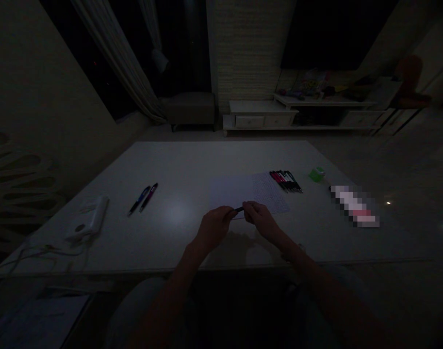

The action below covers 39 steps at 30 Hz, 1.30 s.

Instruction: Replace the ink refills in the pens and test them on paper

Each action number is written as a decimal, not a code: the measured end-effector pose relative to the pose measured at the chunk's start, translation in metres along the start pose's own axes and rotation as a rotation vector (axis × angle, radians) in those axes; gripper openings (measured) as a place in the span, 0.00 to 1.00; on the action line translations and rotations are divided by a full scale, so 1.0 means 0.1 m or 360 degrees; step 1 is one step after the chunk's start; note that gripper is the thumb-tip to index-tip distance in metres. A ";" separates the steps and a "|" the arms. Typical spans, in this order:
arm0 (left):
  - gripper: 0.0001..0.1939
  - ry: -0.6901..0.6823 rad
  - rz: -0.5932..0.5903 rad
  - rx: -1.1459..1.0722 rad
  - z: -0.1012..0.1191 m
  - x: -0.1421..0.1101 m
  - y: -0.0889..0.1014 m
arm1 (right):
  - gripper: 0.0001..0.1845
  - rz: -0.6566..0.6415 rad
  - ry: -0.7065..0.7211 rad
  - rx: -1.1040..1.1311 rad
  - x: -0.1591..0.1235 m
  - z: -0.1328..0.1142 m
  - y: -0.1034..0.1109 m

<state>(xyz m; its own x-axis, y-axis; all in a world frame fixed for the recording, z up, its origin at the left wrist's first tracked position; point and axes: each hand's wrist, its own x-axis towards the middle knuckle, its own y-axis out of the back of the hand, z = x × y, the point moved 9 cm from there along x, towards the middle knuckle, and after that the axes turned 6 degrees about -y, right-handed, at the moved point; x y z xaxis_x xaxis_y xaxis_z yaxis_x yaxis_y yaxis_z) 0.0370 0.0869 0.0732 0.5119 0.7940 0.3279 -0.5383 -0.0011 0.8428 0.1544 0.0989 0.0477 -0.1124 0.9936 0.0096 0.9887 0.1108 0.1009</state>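
My left hand [216, 224] and my right hand [258, 214] come together over the near edge of a paper sheet [232, 189]. Between them runs a short dark pen [239, 209], its two ends covered by my closed fingers. Writing fills the right part of the sheet. Several pens [286, 181], dark, red and green, lie in a row at the paper's upper right. Off to the left, a blue pen [139, 200] and a purple pen [148, 197] rest side by side on the white table [181, 165].
A white power strip [88, 218] with cables lies at the table's left. On the right are a small green container [317, 174] and a blurred-out flat object [354, 207]. Beyond the table stand a low white cabinet [261, 120] and a grey stool [192, 109]. The room is dim.
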 end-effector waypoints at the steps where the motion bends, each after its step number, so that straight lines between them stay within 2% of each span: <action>1: 0.11 0.0006 -0.0004 -0.0008 -0.02 -0.01 0.01 | 0.21 -0.0051 -0.0001 -0.0039 -0.01 -0.01 -0.01; 6: 0.09 -0.0036 -0.0021 0.0140 -0.08 -0.10 0.03 | 0.24 -0.0118 -0.0163 -0.0229 -0.02 0.11 -0.01; 10: 0.08 -0.0039 -0.0043 0.0231 -0.11 -0.14 0.03 | 0.18 -0.0171 -0.0054 -0.0233 -0.01 0.07 -0.06; 14: 0.08 -0.0059 -0.0072 0.0266 -0.11 -0.16 0.02 | 0.24 -0.0207 -0.0163 -0.0305 -0.01 0.12 -0.09; 18: 0.08 -0.0046 -0.0100 0.0335 -0.13 -0.17 -0.01 | 0.17 -0.0187 -0.0052 -0.0279 -0.01 0.05 -0.09; 21: 0.08 -0.0068 -0.0093 0.0339 -0.11 -0.17 -0.01 | 0.20 -0.0194 -0.0156 -0.0266 0.00 0.12 -0.09; 25: 0.09 -0.0079 -0.0114 0.0367 -0.10 -0.17 -0.03 | 0.17 -0.0177 -0.0109 -0.0249 0.01 0.11 -0.08; 28: 0.09 -0.0076 -0.0106 0.0361 -0.10 -0.17 -0.03 | 0.19 -0.0220 -0.0217 -0.0262 0.00 0.16 -0.11; 32: 0.08 -0.0074 -0.0127 0.0377 -0.10 -0.17 -0.06 | 0.16 -0.0206 -0.0161 -0.0240 -0.01 0.10 -0.10; 36: 0.07 -0.0086 -0.0134 0.0376 -0.09 -0.17 -0.07 | 0.19 -0.0231 -0.0219 -0.0259 -0.01 0.12 -0.10; 39: 0.08 -0.0093 -0.0135 0.0369 -0.08 -0.17 -0.07 | 0.17 -0.0246 -0.0184 -0.0242 -0.01 0.11 -0.10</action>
<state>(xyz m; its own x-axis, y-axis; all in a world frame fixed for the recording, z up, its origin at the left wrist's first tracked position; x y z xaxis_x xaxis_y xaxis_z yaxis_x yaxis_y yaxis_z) 0.0264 0.0782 0.0585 0.5899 0.7609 0.2703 -0.3273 -0.0807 0.9415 0.1457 0.0970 0.0356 -0.2405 0.9618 -0.1307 0.9333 0.2661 0.2409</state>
